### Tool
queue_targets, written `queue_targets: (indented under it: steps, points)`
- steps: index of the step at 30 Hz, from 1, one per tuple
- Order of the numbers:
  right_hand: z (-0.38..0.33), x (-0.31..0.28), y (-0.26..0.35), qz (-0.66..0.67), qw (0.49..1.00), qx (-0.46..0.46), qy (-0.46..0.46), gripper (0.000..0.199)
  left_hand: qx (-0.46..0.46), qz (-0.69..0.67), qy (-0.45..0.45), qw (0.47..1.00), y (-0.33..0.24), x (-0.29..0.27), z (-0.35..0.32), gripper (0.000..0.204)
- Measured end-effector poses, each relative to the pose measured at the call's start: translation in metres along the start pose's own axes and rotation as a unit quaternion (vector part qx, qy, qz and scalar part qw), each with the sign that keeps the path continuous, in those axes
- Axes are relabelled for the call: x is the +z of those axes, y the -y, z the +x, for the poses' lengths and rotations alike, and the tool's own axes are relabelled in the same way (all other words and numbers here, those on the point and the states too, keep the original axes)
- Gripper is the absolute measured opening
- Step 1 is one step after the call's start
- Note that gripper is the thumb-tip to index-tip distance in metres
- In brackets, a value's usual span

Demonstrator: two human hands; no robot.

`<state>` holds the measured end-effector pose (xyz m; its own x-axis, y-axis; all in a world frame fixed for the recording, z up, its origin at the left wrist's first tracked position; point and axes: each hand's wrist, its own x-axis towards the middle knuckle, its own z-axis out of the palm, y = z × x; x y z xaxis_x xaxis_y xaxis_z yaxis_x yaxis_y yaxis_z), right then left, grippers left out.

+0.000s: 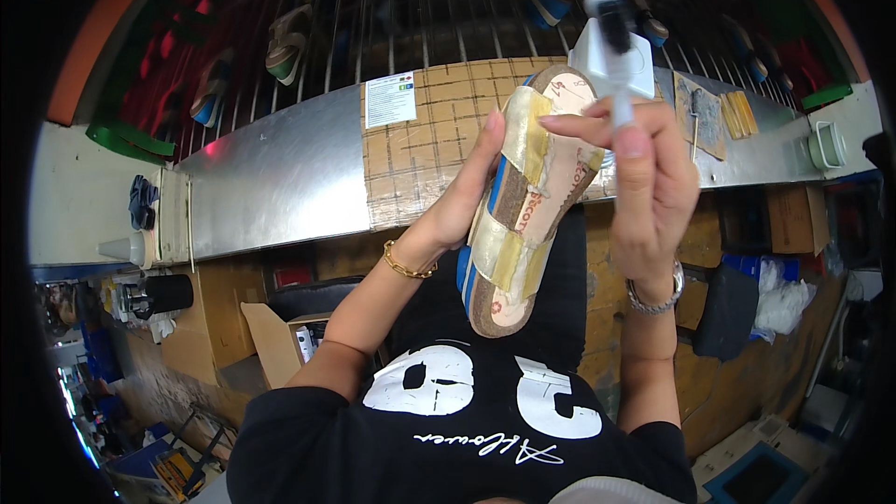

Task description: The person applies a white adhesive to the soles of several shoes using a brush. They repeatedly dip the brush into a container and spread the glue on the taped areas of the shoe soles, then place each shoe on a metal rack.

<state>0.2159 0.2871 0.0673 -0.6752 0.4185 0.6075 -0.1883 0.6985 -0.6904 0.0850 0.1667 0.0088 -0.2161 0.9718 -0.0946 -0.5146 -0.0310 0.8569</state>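
While the left hand (467, 191) grips a sandal (527, 201) from its left edge, thumb and fingers closed around the side of the sole, the shoe is held up in the air in front of the chest, toe end pointing away and footbed facing the camera. The sandal has a cork-coloured sole with a blue layer along its edge, a pale printed footbed, and two straps wrapped in yellowish translucent film. The right hand (649, 182) is closed around a thin white tool with a black tip (616, 47), held upright just beside the sandal's toe end, index finger stretched across to touch the front strap. A gold bracelet (408, 268) sits on the left wrist and a silver watch (656, 297) on the right. Behind the hands runs a metal surface (271, 182) covered partly by a taped cardboard sheet (429, 159), with a white box (611, 61) standing on it.
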Motion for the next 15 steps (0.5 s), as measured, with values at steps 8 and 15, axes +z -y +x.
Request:
queue_targets:
  steps: [8,15]
  points:
    - [0.001,0.008,-0.004,-0.139,0.978,-0.153,0.035,0.016,0.043,0.083,-0.005,0.996,-0.001,-0.001,-0.001,0.081]
    - [-0.022,-0.007,-0.011,-0.02,0.992,-0.114,0.058,0.018,0.07,0.045,0.0,0.997,0.001,-0.002,-0.001,0.081]
